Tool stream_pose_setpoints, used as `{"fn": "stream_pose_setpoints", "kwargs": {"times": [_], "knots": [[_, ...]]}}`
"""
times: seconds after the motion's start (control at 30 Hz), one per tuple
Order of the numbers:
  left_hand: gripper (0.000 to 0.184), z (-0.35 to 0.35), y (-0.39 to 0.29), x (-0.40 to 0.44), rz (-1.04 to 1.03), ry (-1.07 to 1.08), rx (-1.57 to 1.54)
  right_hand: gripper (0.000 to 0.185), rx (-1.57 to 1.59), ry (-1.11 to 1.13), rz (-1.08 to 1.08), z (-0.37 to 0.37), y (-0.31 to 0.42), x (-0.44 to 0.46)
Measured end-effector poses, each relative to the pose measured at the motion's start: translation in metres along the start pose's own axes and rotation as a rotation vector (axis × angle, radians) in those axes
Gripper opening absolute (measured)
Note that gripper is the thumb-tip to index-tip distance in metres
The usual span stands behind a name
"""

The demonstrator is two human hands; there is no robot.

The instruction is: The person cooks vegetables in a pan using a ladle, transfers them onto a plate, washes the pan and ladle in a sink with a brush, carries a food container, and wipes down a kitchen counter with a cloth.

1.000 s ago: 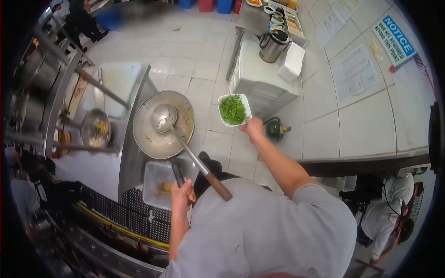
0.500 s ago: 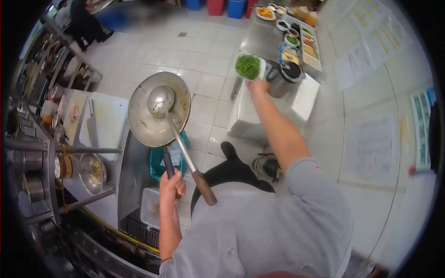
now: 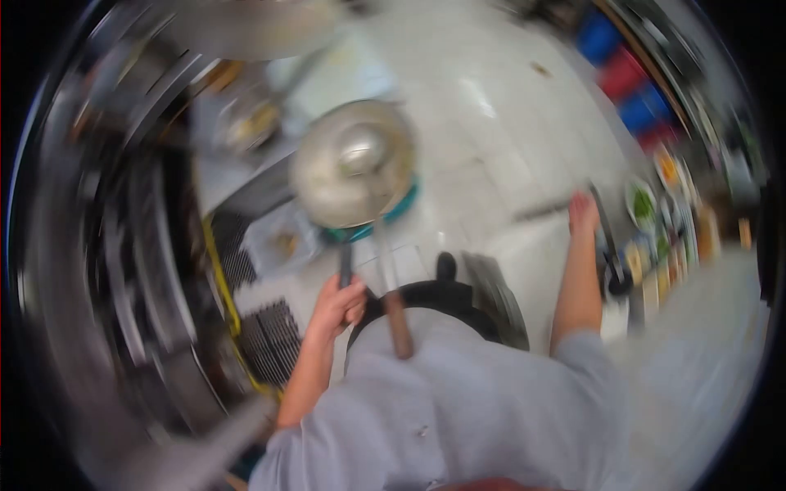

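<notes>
My left hand (image 3: 337, 303) is closed around the dark handle of a wok (image 3: 315, 176), held in front of me. A ladle (image 3: 360, 151) rests with its bowl inside the wok. The ladle's wooden handle end (image 3: 399, 327) lies against my shirt. My right hand (image 3: 584, 213) is stretched out to the right, smeared by motion, so its fingers are unclear. Just beyond it, apart from the hand, is a white dish of chopped greens (image 3: 643, 204).
A teal basket (image 3: 401, 204) sits below the wok, near a clear plastic tub (image 3: 280, 241). At left are a metal bowl (image 3: 250, 127), a white cutting board (image 3: 344, 74) and a black grate (image 3: 274, 340). Ingredient containers (image 3: 667, 274) line the right counter; blue and red bins (image 3: 626, 82) stand beyond.
The view has swung left and blurred. My right hand was at the dish of greens and is now apart from it. My left hand still holds the wok.
</notes>
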State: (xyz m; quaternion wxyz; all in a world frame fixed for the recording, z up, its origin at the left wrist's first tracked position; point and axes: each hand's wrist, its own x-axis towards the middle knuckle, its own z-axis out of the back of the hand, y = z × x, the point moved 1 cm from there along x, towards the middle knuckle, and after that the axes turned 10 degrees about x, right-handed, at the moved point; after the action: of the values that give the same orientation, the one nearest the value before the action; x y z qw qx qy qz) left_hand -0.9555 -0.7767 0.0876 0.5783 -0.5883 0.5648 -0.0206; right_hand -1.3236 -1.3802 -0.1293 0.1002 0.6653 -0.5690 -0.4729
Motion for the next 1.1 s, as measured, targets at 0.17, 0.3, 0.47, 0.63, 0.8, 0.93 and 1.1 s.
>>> {"fn": "stream_pose_setpoints", "kwargs": {"times": [0.17,0.3,0.47,0.63,0.8,0.93,1.1], "knots": [[0.019,0.069,0.050,-0.052,-0.143,-0.083,-0.173,0.020,-0.456,0.287,-0.684,-0.013,-0.253,-0.199],[0.017,0.148,0.110,-0.121,-0.275,-0.172,-0.310,0.026,-1.085,0.917,-1.169,-0.051,-0.366,-0.473],[0.019,0.217,0.184,-0.214,-0.351,-0.395,-0.459,0.042,-1.590,1.237,-1.203,-0.069,-0.418,-0.659],[0.022,0.317,0.212,-0.324,-0.370,-0.797,-0.464,0.071,-1.492,1.487,-1.664,-0.078,-0.445,-0.884],[0.024,0.416,0.210,-0.401,-0.302,-1.138,-0.476,0.056,-1.490,1.381,-1.945,-0.075,-0.487,-1.040],[0.023,0.491,0.202,-0.441,-0.379,-1.347,-0.577,0.032,-1.530,1.498,-1.745,-0.087,-0.536,-1.122],[0.020,0.601,0.224,-0.497,-0.405,-1.442,-0.705,0.031,-1.619,2.034,-1.496,-0.091,-0.639,-1.234]]}}
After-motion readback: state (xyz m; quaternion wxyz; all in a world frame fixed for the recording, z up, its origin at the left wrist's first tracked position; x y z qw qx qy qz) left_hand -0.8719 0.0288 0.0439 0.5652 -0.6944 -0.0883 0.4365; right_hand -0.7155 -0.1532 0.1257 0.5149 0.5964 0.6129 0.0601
